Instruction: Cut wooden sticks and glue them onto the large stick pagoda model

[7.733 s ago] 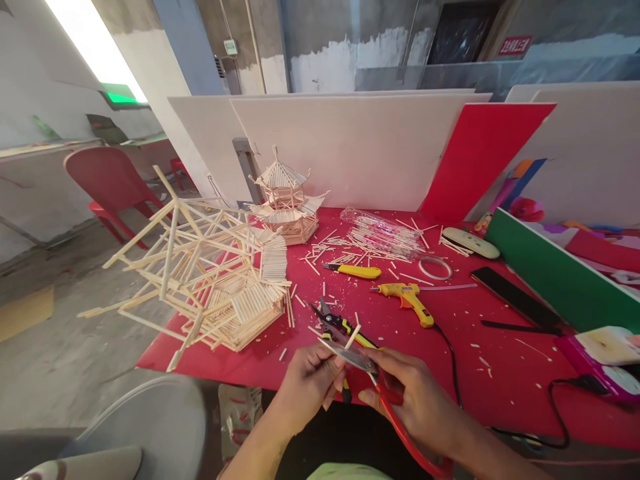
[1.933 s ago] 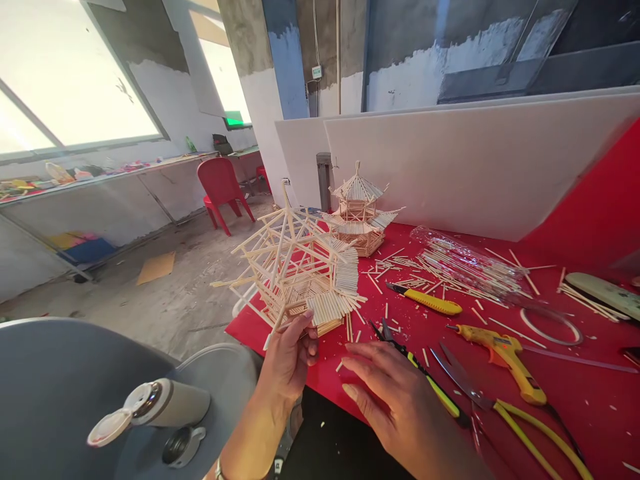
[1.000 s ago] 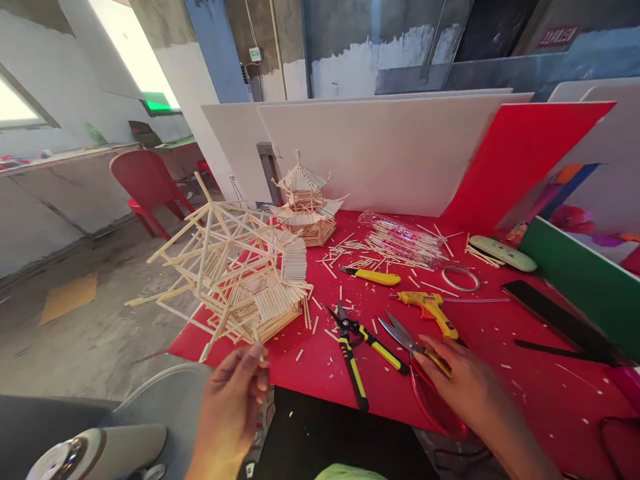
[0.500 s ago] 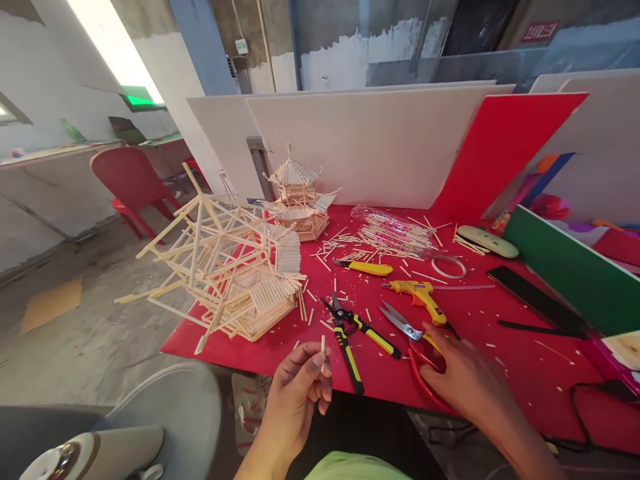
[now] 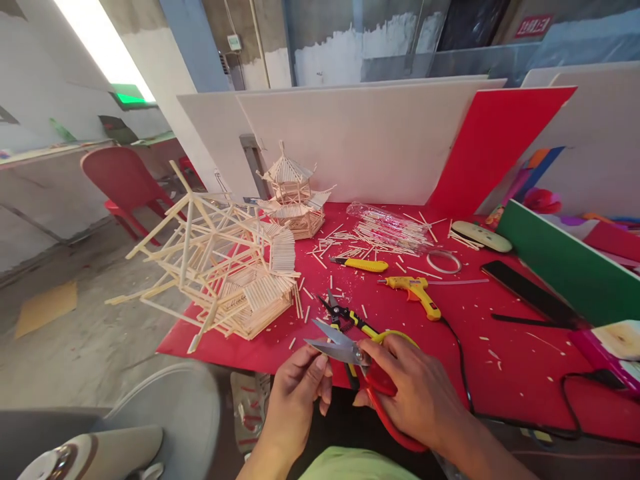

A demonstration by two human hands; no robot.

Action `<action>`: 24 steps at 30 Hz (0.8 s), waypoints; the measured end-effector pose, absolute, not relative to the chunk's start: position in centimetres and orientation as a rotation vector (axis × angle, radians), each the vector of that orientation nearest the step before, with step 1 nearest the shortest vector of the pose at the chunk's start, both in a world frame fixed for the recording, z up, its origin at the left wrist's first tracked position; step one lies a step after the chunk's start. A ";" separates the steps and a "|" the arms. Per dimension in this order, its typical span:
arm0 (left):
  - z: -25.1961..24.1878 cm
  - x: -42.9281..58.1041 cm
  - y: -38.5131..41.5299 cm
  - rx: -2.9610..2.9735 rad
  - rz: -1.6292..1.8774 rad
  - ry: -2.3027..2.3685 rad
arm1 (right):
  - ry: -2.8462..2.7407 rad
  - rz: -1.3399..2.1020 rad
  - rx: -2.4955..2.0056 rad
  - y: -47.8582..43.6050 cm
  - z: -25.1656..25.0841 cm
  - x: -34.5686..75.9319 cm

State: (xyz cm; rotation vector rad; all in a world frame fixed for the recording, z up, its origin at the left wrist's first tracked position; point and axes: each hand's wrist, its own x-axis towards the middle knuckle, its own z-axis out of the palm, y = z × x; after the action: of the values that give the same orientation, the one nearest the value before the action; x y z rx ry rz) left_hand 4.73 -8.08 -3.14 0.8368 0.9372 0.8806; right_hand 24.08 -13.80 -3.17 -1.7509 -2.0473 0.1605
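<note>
My left hand is closed in a pinch on a short wooden stick, now mostly hidden behind the blades. In my right hand is a pair of scissors with red and yellow handles. Their blades are spread and reach over the left fingertips; whether they touch the stick I cannot tell. Partly covered by the scissors, black and yellow pliers lie on the red tabletop. Left of them stands an open-framed wooden stick model, with a smaller roofed pavilion model behind it.
A yellow glue gun, its cord, a yellow utility knife and a tape roll lie beyond my hands. Loose sticks are heaped at the back. A phone and green board are right; a grey stool is left.
My right hand has lifted the scissors off the table and brought them left to my left hand, blades apart. My left hand still pinches the stick in about the same place.
</note>
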 end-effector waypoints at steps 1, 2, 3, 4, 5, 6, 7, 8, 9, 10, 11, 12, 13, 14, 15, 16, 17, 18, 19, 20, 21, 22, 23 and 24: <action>-3.2 4.7 -8.1 0.839 0.881 0.943 | -2.054 0.142 -1.746 -13.7 -3.3 24.1; -3.2 4.6 -8.1 0.841 0.884 0.948 | -2.054 0.125 -1.741 -13.7 -3.5 24.1; -3.2 4.6 -8.1 0.845 0.890 0.951 | -2.054 0.110 -1.735 -13.7 -3.7 24.2; -3.3 4.6 -8.0 0.852 0.898 0.951 | -2.054 0.098 -1.728 -13.7 -3.8 24.2; -3.4 4.6 -8.0 0.863 0.902 0.952 | -2.057 0.094 -1.721 -13.7 -3.9 24.2; -3.5 4.6 -8.0 0.879 0.904 0.955 | -2.064 0.095 -1.713 -13.7 -4.0 24.2; -3.6 4.5 -8.0 0.902 0.902 0.958 | -2.074 0.101 -1.704 -13.8 -4.0 24.2; -3.7 4.4 -8.0 0.933 0.897 0.960 | -2.084 0.108 -1.693 -13.9 -4.0 24.3; -3.9 4.3 -8.0 0.973 0.889 0.964 | -2.094 0.117 -1.684 -14.1 -4.0 24.4; -4.1 4.2 -8.0 1.018 0.881 0.969 | -2.102 0.126 -1.674 -14.2 -3.9 24.5; -4.2 4.1 -8.0 1.063 0.875 0.976 | -2.107 0.132 -1.666 -14.4 -3.9 24.5; -4.3 4.0 -8.1 1.105 0.877 0.983 | -2.107 0.132 -1.663 -14.5 -4.0 24.6; -4.4 3.9 -8.1 1.141 0.880 0.991 | -2.104 0.128 -1.664 -14.6 -4.0 24.7; -4.5 3.9 -8.1 1.168 0.891 0.997 | -2.101 0.124 -1.660 -14.7 -4.2 24.7; -4.6 3.9 -8.2 1.184 0.904 0.997 | -2.098 0.124 -1.650 -14.8 -4.4 24.7; -4.6 3.9 -8.2 1.191 0.917 0.991 | -2.095 0.129 -1.631 -14.8 -4.6 24.7; -4.7 3.9 -8.2 1.188 0.927 0.983 | -2.091 0.144 -1.608 -14.8 -4.8 24.8; -4.7 4.0 -8.2 1.176 0.933 0.974 | -2.084 0.167 -1.587 -14.8 -4.9 24.8; -4.7 4.1 -8.2 1.159 0.930 0.966 | -2.077 0.193 -1.581 -14.8 -5.0 24.9; -4.7 4.2 -8.2 1.142 0.923 0.959 | -2.070 0.217 -1.594 -14.7 -4.9 24.9; -4.7 4.2 -8.2 1.127 0.910 0.954 | -2.064 0.238 -1.624 -14.7 -4.8 25.0; -4.7 4.3 -8.2 1.115 0.900 0.951 | -2.061 0.257 -1.659 -14.6 -4.7 25.1; -4.6 4.3 -8.1 1.107 0.889 0.946 | -2.056 0.271 -1.690 -14.6 -4.6 25.1; -4.6 4.4 -8.1 1.103 0.880 0.943 | -2.050 0.280 -1.709 -14.6 -4.5 25.1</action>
State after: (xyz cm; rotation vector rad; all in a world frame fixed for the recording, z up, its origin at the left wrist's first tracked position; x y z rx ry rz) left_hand 4.38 -8.12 -4.55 1.1028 0.9426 0.8797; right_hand 25.14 -14.60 -4.47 -1.7088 -2.0503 0.2803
